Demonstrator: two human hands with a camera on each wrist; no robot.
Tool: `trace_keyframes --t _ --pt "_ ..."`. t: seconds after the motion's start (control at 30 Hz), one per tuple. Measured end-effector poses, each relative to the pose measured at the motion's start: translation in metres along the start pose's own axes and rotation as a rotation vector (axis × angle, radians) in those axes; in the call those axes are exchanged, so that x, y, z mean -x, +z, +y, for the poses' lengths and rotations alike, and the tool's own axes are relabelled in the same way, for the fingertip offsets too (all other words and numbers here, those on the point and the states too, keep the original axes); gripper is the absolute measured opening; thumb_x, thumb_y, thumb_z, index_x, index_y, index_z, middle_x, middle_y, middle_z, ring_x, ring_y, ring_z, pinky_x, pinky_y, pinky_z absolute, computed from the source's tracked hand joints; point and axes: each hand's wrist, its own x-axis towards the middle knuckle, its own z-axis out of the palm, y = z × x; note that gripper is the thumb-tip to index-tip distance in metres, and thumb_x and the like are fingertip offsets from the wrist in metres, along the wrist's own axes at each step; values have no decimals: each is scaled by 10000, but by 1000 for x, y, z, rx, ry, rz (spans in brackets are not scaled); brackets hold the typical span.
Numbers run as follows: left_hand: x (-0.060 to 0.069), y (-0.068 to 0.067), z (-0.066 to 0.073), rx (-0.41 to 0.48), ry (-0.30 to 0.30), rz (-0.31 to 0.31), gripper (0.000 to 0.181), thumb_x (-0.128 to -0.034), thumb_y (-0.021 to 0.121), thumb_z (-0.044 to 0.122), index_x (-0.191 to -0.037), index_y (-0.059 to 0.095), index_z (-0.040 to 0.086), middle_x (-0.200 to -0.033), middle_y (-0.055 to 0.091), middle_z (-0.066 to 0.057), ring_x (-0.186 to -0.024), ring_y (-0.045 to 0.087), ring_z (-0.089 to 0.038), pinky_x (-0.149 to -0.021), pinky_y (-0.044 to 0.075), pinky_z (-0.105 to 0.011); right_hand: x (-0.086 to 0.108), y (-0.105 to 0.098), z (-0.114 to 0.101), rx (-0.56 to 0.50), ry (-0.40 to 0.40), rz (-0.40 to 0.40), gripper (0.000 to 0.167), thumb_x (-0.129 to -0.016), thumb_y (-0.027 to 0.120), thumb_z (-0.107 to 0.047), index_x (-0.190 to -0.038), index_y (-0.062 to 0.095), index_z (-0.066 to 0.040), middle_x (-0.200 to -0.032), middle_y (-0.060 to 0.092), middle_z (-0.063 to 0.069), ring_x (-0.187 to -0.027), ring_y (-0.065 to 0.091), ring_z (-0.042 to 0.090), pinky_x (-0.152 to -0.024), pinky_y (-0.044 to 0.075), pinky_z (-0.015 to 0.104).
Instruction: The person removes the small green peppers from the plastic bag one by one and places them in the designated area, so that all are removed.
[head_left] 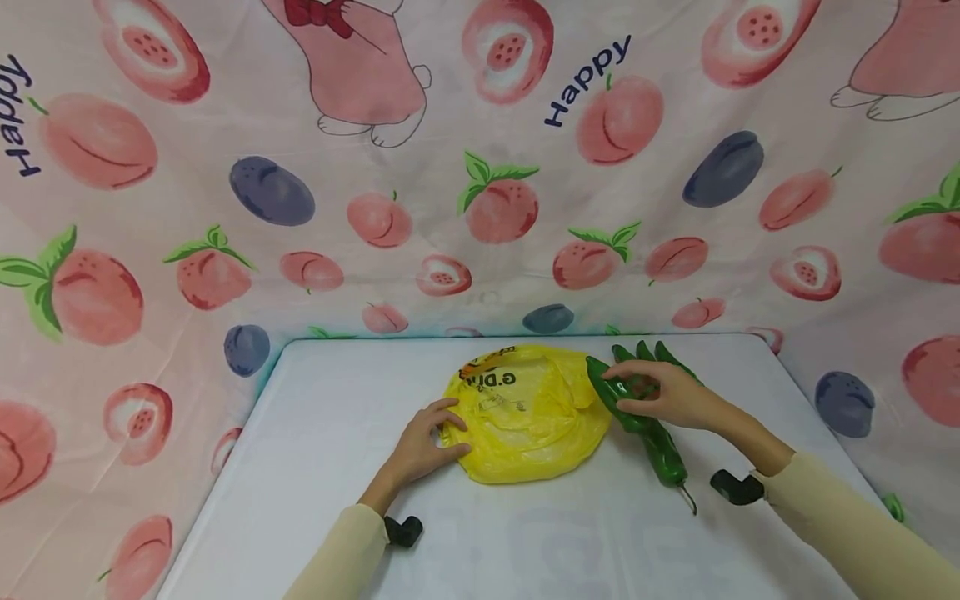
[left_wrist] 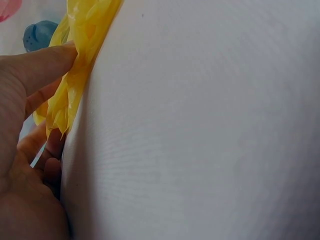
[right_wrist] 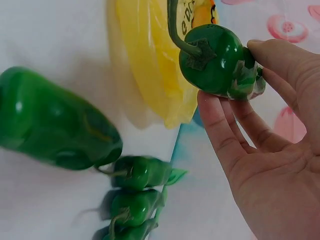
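A crumpled yellow plastic bag with dark printing lies on the white table. At its left edge my left hand grips it; in the left wrist view the yellow plastic passes between thumb and fingers. To the right of the bag, my right hand holds a green pepper, pinched between thumb and fingertips. Its stem end faces the right wrist camera. A second green pepper appears just below it, stem toward me. Behind the right hand lie several more green peppers, partly hidden.
The white table ends at a back edge just beyond the bag and peppers. A pink fruit-print cloth hangs behind and at both sides. A dark wrist device sits on the left sleeve, and another on the right.
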Motion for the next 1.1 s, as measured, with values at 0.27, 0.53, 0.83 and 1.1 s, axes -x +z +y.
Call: trace_keyframes --t 0.27,0.53,0.83,1.1 --pt "1 -1 1 7 -6 5 234 -839 864 327 -1010 720 260 -1520 514 -55 -1414 426 -353 -1170 297 -577 20 -9 10 8 61 32 433 -913 800 -219 -1320 662 -168 -1170 666 29 -855 590 220 -716 558 281" --pt "0 0 -1 6 -7 2 232 -843 859 322 -1016 716 262 -1530 504 -44 -1426 416 -347 -1175 294 -575 40 -20 22 10 62 63 432 -920 792 -204 -1326 659 -138 -1183 687 59 -859 631 196 -733 577 277" --pt "-1 -1 -2 9 7 7 238 -839 863 315 -1020 716 268 -1530 504 -45 -1405 434 -338 -1164 305 -573 53 -25 31 39 75 107 452 -915 798 -199 -1336 651 -125 -1239 685 96 -871 638 145 -725 566 267" --pt "0 -1 -1 12 -16 -8 240 -844 861 314 -1028 717 263 -1540 495 -39 -1428 410 -337 -1179 286 -566 61 -22 43 35 120 126 452 -928 786 -241 -1343 645 -130 -1292 660 135 -907 652 138 -722 564 269"
